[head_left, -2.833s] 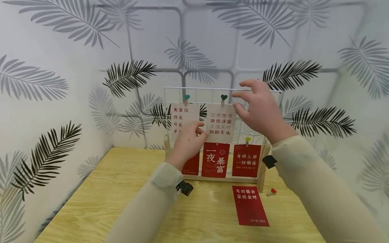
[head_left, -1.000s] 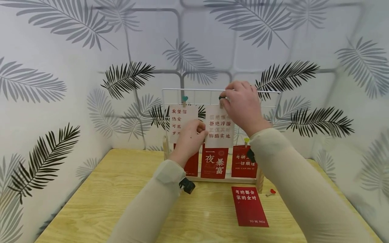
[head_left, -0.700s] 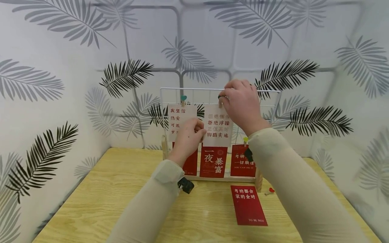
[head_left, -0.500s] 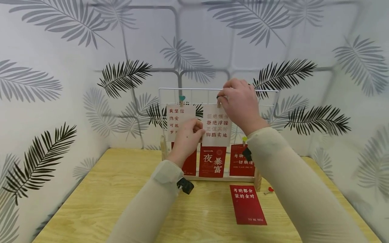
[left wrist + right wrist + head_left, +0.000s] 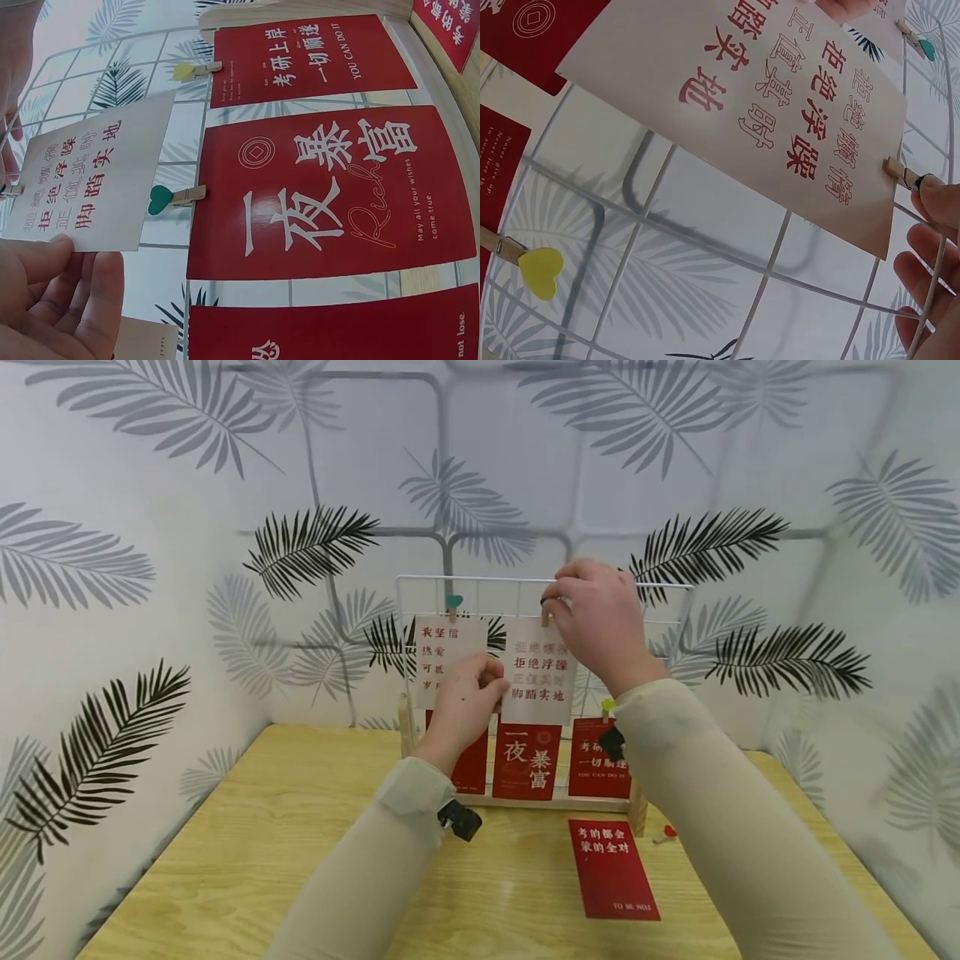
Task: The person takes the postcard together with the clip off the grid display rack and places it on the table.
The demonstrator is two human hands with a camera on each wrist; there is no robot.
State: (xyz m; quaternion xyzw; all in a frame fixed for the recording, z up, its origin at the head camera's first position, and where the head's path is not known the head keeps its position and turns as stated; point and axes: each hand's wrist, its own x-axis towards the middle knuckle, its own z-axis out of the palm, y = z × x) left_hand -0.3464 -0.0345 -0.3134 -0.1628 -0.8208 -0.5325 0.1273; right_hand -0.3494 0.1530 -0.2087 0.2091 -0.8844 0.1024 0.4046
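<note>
Where the pale yellow wood-grain surface [image 5: 480, 893] lies nearest, a rectangular red paper card [image 5: 615, 870] rests flat beside a small wooden clip with a red heart [image 5: 667, 833]. Just beyond stands a white wire-grid rack with a wooden frame [image 5: 562, 804], its lower row bearing rectangular red cards [image 5: 527, 764]; farthest back, walls [image 5: 517, 427] carry grey and black leaf prints. Both cream-sleeved arms reach forward. Lower down, the left hand [image 5: 468, 702] has its grip closed, thumb in front and fingers behind, on the left edge of a white paper card with red lettering [image 5: 538, 681], upright before the grid. Higher, the right hand's [image 5: 600, 618] grip is nearly closed, thumb and finger pinching a wooden clip with a dark green heart [image 5: 901, 172] at that card's top.
</note>
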